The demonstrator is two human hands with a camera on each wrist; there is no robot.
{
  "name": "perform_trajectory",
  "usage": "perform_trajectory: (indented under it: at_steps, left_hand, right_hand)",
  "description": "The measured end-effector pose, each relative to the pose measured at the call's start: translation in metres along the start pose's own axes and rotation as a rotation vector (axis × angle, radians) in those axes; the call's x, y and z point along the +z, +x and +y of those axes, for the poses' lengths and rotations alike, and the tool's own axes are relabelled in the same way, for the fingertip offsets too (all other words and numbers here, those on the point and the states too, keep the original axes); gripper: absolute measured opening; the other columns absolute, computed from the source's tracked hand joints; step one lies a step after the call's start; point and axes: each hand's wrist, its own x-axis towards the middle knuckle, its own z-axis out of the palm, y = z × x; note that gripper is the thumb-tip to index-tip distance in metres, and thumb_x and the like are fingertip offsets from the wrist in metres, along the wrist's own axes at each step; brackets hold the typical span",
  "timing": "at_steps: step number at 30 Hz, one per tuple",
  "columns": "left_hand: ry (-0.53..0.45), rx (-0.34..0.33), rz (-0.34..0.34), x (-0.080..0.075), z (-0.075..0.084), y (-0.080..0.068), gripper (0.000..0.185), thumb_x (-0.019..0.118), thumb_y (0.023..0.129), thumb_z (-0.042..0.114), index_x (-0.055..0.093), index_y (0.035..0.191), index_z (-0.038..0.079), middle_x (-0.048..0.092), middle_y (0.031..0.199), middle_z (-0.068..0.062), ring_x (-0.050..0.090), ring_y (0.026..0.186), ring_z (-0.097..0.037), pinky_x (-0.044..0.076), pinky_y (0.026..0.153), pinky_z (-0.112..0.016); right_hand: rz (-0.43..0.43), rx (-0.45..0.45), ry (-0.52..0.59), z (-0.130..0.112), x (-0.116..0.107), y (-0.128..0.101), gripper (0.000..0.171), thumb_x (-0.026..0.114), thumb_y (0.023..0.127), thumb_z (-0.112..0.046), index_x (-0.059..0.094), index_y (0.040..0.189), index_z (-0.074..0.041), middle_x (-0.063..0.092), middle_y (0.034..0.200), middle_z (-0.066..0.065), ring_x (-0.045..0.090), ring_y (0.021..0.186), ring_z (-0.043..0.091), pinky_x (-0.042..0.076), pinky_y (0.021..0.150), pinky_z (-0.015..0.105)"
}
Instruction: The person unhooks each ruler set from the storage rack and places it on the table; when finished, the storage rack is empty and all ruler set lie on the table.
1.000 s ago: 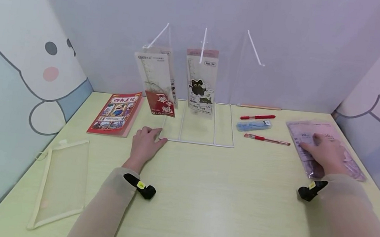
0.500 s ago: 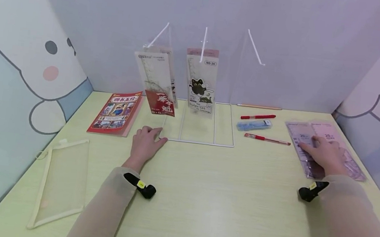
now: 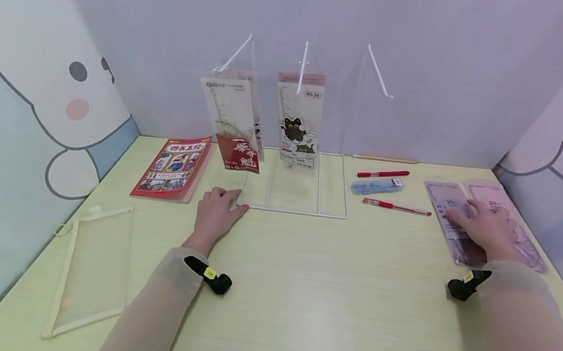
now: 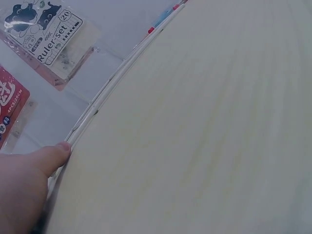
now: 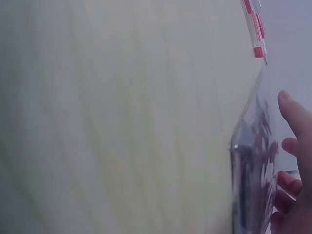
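left hand point(image 3: 215, 214) lies flat, fingers relaxed, at the wire rack's point(image 3: 292, 210) front left corner, centre of the head view; right hand point(image 3: 484, 228) presses spread fingers on pink ruler packets point(image 3: 455, 230) at right. left wrist view: thumb point(image 4: 51, 155) touches the rack wire. right wrist view: fingers point(image 5: 294, 113) rest on the packet, lower right.

Your pale yellow counter point(image 3: 309, 294) carries a white wire rack point(image 3: 292, 208) at its back middle, with a red book point(image 3: 171, 167) left of the rack, a mesh pouch point(image 3: 92, 270) well nearer you on that side, and red pens point(image 3: 395, 207), a blue box point(image 3: 377, 186) and pink ruler packs point(image 3: 452, 209) to the rack's right.
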Motion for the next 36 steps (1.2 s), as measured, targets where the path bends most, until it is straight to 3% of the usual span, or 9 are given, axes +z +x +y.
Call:
perform_trajectory:
  at_steps: [6, 11, 20, 25, 30, 36]
  left_hand:
    - [0.013, 0.003, -0.005, 0.0, 0.001, 0.001, 0.055, 0.055, 0.089, 0.051, 0.053, 0.133, 0.017, 0.048, 0.12, -0.015, 0.042, 0.107, -0.032, 0.033, 0.089, -0.049]
    - [0.008, 0.009, -0.003, -0.001, 0.001, 0.001, 0.055, 0.054, 0.09, 0.051, 0.053, 0.134, 0.017, 0.048, 0.121, -0.015, 0.042, 0.107, -0.032, 0.033, 0.089, -0.049]
    - [-0.003, 0.018, 0.001, 0.0, -0.001, 0.0, 0.055, 0.054, 0.09, 0.051, 0.053, 0.134, 0.017, 0.047, 0.121, -0.015, 0.042, 0.107, -0.032, 0.033, 0.089, -0.049]
    - [-0.005, 0.013, 0.004, -0.003, -0.001, -0.001, 0.055, 0.054, 0.09, 0.05, 0.053, 0.133, 0.016, 0.048, 0.121, -0.015, 0.042, 0.107, -0.032, 0.033, 0.089, -0.049]
    - [-0.003, 0.005, -0.002, -0.004, 0.0, -0.001, 0.056, 0.055, 0.09, 0.051, 0.053, 0.133, 0.017, 0.048, 0.12, -0.015, 0.042, 0.106, -0.032, 0.033, 0.089, -0.049]
    - [-0.005, 0.003, -0.004, -0.001, 0.002, -0.003, 0.055, 0.056, 0.089, 0.05, 0.054, 0.133, 0.017, 0.049, 0.12, -0.014, 0.042, 0.107, -0.032, 0.033, 0.089, -0.049]
  right_hand:
    - [0.104, -0.076, 0.156, -0.034, -0.007, 0.005, 0.084, 0.039, 0.09, -0.062, 0.015, 0.15, -0.01, 0.018, 0.139, 0.041, 0.011, 0.126, 0.059, 0.014, 0.092, 0.071]
    - [0.099, -0.144, 0.333, -0.096, -0.001, 0.004, 0.082, 0.045, 0.087, -0.063, 0.012, 0.152, -0.025, 0.025, 0.141, 0.03, 0.031, 0.123, 0.048, 0.03, 0.091, 0.064]
    - [0.08, -0.395, 0.64, -0.206, 0.04, -0.001, 0.07, 0.064, 0.088, -0.039, 0.027, 0.147, -0.032, 0.044, 0.137, 0.012, 0.046, 0.121, 0.03, 0.039, 0.096, 0.046]
    - [0.148, -0.537, 0.66, -0.258, 0.06, -0.005, 0.072, 0.07, 0.085, -0.03, 0.032, 0.146, -0.025, 0.044, 0.139, 0.01, 0.046, 0.122, 0.026, 0.038, 0.098, 0.039]
    - [0.219, -0.67, 0.69, -0.291, 0.074, -0.006, 0.077, 0.073, 0.083, -0.019, 0.03, 0.147, -0.018, 0.039, 0.141, 0.01, 0.045, 0.122, 0.027, 0.037, 0.097, 0.039]
    - [0.275, -0.693, 0.682, -0.31, 0.081, -0.008, 0.08, 0.073, 0.083, -0.019, 0.027, 0.149, -0.02, 0.037, 0.139, 0.011, 0.044, 0.118, 0.025, 0.039, 0.095, 0.037]
